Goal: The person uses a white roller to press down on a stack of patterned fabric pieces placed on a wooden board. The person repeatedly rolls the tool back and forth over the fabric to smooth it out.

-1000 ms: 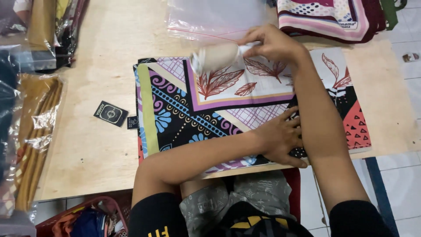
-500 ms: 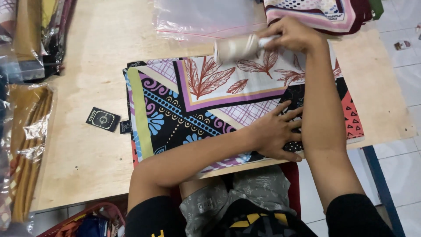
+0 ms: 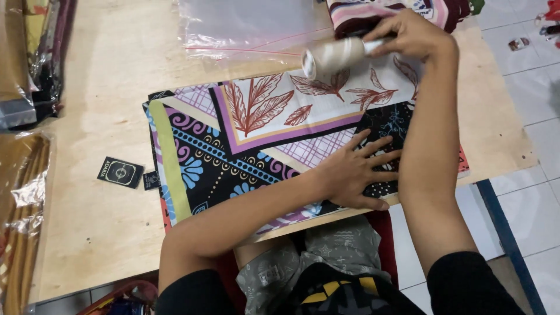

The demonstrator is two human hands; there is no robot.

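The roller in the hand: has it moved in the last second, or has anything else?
The right hand kept hold of the roller and slid it rightward along the far edge of the patterned cloth. The left hand stayed flat on the cloth, which did not shift.

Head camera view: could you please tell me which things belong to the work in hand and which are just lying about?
In hand:
patterned cloth, pressed flat by left hand
roller, held by right hand

Lying about:
clear plastic bag
black tag
folded cloth stack

Plywood table [image 3: 105, 233]; on it: folded patterned cloth [image 3: 245, 146], clear plastic bag [image 3: 245, 26], black tags [image 3: 119, 172].
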